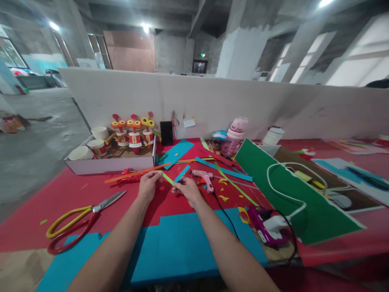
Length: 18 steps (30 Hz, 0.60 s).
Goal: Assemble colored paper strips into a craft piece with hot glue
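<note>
My left hand [149, 183] pinches the upper left end of a short light-green paper strip [168, 178]. My right hand [187, 188] grips the strip's other end, where a blue paper strip [182, 173] meets it, so the two strips form a V between my hands. A pink glue gun [206, 178] lies just right of my right hand, its black cord running toward me. Beyond my left hand an orange strip [136, 173] lies slantwise. Scissors with yellow and red handles [88, 217] rest to the left, partly open.
Blue sheets [179, 247] cover the near edge. A white box [112, 165] with paper cups and cup figures stands back left. A green board [282, 194], a purple power socket [267, 233] and a pink bottle [234, 136] are on the right. A partition [194, 97] stands behind.
</note>
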Available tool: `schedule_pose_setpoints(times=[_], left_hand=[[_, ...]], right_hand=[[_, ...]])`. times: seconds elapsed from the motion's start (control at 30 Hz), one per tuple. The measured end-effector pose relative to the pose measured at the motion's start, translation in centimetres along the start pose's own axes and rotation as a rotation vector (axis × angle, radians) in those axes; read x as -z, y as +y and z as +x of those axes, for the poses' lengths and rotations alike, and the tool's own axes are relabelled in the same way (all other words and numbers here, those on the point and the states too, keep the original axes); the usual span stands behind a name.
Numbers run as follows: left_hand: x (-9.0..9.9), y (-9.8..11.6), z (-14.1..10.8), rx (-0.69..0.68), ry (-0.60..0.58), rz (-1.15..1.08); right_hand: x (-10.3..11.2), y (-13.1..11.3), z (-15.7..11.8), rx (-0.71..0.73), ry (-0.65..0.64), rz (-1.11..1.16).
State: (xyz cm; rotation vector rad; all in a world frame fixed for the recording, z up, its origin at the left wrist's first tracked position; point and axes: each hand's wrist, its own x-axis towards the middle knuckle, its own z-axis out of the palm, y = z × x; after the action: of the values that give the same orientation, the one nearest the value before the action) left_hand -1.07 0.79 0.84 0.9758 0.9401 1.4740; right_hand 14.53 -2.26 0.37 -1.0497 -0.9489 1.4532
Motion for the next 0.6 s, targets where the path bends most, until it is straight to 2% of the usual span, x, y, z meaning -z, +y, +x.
schedule_pose_setpoints(times=[0.17,0.23,0.37,0.47,0.6], left_hand=[[0.3,0.1,0.4,-0.053,0.085,-0.122],[0.2,0.1,0.3,-0.042,0.071,-0.113],[-0.6,0.0,-0.5,0.038,-0.129,0.009],[-1.5,-0.2,-1.2,0.115,-0.290,0.090],[-1.8,-0.3,-1.4,0.132,-0.318,0.138]], right_hand=[[0.1,-0.2,-0.1,-0.017,0.015,0.048],[0.1,-0.2,0.0,-0.002,0.036,0.104],[-0.2,-0.2,0.2,0.072,0.075,0.239],[-0.4,-0.3,0.1,0.097,0.055,0.282],[-0.7,-0.2,-0.1,0.091,-0.023,0.281]])
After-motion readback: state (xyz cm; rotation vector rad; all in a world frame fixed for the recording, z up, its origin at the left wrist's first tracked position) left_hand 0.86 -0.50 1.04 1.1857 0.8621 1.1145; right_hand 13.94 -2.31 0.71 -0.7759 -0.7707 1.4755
